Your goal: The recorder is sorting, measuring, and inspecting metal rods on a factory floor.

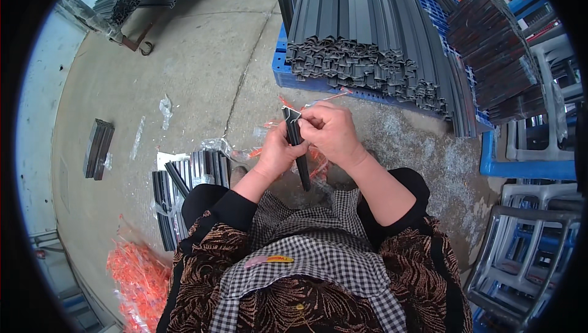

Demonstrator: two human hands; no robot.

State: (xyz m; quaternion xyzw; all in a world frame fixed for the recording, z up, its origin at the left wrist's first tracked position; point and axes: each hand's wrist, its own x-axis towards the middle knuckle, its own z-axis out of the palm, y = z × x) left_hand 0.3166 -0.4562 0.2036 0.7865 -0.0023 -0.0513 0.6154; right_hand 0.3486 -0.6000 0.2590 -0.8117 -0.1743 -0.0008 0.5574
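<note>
Over concrete floor (202,69), left hand (277,150) fingers wrapped at least one dark strip (304,174) and right hand (334,134) fingers pinched its upper end, one blue pallet (284,75) beyond.

concrete floor (202,69) bears short dark strips (98,149); blue pallet (284,77) bears stacked profiles (361,14).

Pretty busy outfit tbh: a black-and-white gingham cloth apron (334,256) with matching wide straps (227,316), worn over a black top with bronze, feathery swirls (278,308). Sleeves finish in plain black cuffs (236,212). There's a small pink-and-yellow oblong patch (269,261) on the apron, plus black trousers (410,181). Left hand (277,154) and right hand (335,132) are bare.
</note>
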